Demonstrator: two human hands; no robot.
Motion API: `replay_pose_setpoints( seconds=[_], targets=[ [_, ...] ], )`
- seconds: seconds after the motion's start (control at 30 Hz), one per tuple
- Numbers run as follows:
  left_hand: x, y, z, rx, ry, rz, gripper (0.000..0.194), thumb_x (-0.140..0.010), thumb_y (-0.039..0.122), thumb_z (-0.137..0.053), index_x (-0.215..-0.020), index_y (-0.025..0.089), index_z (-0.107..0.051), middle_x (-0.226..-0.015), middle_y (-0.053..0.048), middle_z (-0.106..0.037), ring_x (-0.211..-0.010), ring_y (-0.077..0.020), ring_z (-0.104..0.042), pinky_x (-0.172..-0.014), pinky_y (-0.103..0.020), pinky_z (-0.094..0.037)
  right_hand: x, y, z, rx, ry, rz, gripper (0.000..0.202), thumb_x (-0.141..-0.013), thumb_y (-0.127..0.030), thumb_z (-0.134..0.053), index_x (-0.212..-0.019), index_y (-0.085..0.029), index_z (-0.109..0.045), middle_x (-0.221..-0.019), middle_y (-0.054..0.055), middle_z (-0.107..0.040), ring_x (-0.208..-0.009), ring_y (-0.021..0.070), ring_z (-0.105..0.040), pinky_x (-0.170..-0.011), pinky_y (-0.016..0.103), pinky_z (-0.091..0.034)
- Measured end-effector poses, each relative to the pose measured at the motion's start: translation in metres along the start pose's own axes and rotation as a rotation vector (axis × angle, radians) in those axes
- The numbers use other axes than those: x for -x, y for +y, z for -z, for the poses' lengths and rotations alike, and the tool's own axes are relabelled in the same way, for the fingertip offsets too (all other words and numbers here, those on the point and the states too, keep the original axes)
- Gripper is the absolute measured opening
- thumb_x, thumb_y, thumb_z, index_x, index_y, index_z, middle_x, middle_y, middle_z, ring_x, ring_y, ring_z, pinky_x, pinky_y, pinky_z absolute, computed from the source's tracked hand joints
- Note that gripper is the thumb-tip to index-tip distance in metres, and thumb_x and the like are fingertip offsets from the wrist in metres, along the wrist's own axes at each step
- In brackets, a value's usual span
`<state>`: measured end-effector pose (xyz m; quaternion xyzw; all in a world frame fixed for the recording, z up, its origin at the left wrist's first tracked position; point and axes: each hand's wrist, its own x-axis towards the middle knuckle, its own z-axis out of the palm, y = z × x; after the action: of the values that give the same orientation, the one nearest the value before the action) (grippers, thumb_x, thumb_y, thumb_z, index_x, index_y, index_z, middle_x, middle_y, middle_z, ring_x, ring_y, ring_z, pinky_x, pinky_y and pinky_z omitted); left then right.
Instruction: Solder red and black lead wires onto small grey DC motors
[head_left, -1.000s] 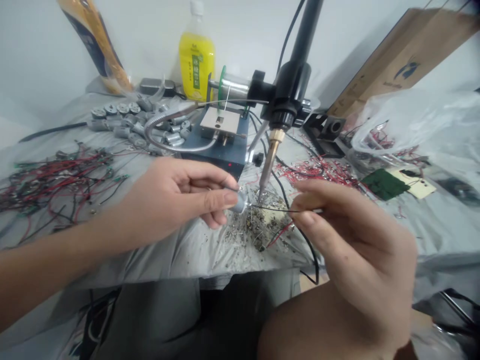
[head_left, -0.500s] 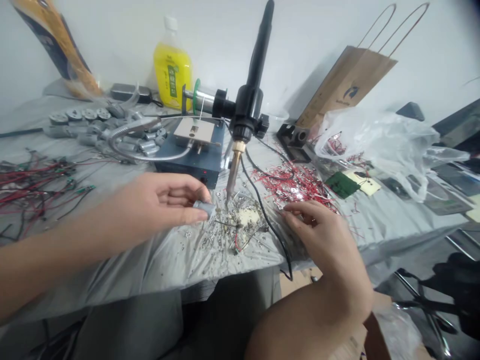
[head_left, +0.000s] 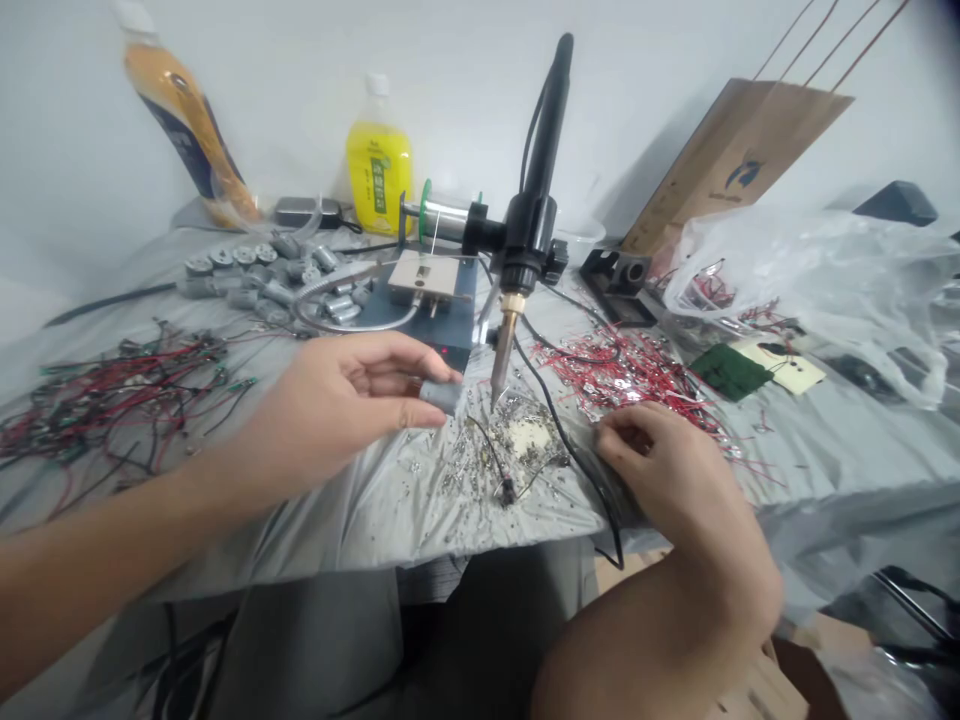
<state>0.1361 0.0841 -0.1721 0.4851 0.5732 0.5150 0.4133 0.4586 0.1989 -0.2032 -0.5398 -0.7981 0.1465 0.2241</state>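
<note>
Between thumb and fingers, my left hand [head_left: 352, 390] grips a small grey cylindrical motor [head_left: 441, 396], held just left of the tip of the soldering iron [head_left: 505, 360]. The iron is clamped upright with its tip pointing down. My right hand [head_left: 667, 465] is closed in a pinch at the near edge of a pile of short red wires [head_left: 630, 368]; what its fingertips hold, if anything, is hidden. Below the iron lies a pale pad [head_left: 529, 436] amid solder scraps. A small dark part with a black wire [head_left: 508, 490] rests in front of it.
Behind the iron stand a blue solder feeder [head_left: 457, 335] and a solder spool [head_left: 448, 220]. Several grey motors [head_left: 259, 285] and tangled wired parts [head_left: 127, 390] lie on the left. A black cable [head_left: 559, 420] crosses the front edge. A plastic bag [head_left: 817, 290] sits at right.
The view has swung left, so everything sits further right in the picture. My left hand still holds the motor by the iron tip. My right hand's fingers have curled in more.
</note>
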Motion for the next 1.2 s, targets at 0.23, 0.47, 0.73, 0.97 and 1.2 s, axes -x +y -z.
replay_pose_setpoints(
  seconds=[0.23, 0.47, 0.73, 0.97, 1.2],
  targets=[
    [0.005, 0.005, -0.006, -0.003, 0.048, -0.104, 0.023, -0.082, 0.025, -0.103, -0.098, 0.025, -0.086, -0.115, 0.001, -0.087, -0.114, -0.0203, -0.085, -0.106, -0.022, -0.072, 0.008, -0.002, 0.005, 0.007, 0.091, 0.046, 0.026, -0.095, -0.045, -0.051, -0.088, -0.023, -0.063, -0.101, 0.010, -0.072, -0.101, 0.0263, -0.066, -0.094, 0.042, -0.047],
    [0.010, 0.006, -0.009, 0.028, -0.001, -0.089, 0.021, -0.087, 0.024, -0.101, -0.102, 0.027, -0.086, -0.113, 0.004, -0.088, -0.106, -0.0164, -0.088, -0.102, -0.017, -0.072, 0.009, 0.018, 0.001, 0.023, 0.052, 0.050, 0.037, -0.098, -0.054, -0.060, -0.094, -0.024, -0.079, -0.121, 0.012, -0.073, -0.113, 0.0292, -0.068, -0.100, 0.044, -0.050],
    [0.012, 0.007, -0.013, 0.036, 0.003, -0.089, 0.024, -0.086, 0.026, -0.101, -0.103, 0.028, -0.084, -0.111, 0.004, -0.088, -0.107, -0.0174, -0.088, -0.102, -0.017, -0.073, 0.010, 0.026, 0.003, 0.014, 0.016, 0.046, 0.034, -0.094, -0.056, -0.069, -0.090, -0.025, -0.083, -0.117, 0.012, -0.075, -0.106, 0.0295, -0.069, -0.095, 0.044, -0.053],
    [0.013, 0.007, -0.012, -0.031, 0.056, -0.122, 0.024, -0.086, 0.028, -0.101, -0.104, 0.026, -0.085, -0.112, 0.003, -0.087, -0.105, -0.0183, -0.086, -0.100, -0.019, -0.075, 0.010, 0.015, 0.003, 0.023, -0.033, 0.045, 0.029, -0.093, -0.044, -0.061, -0.082, -0.024, -0.079, -0.111, 0.010, -0.075, -0.102, 0.0268, -0.069, -0.096, 0.043, -0.051],
    [0.012, 0.005, -0.009, -0.070, 0.026, -0.116, 0.026, -0.089, 0.034, -0.100, -0.108, 0.024, -0.086, -0.116, 0.003, -0.087, -0.109, -0.0199, -0.086, -0.108, -0.022, -0.073, 0.012, 0.010, 0.010, 0.001, 0.040, 0.012, 0.029, -0.095, -0.043, -0.060, -0.105, -0.023, -0.078, -0.117, 0.010, -0.074, -0.110, 0.0279, -0.069, -0.100, 0.043, -0.050]
  ],
)
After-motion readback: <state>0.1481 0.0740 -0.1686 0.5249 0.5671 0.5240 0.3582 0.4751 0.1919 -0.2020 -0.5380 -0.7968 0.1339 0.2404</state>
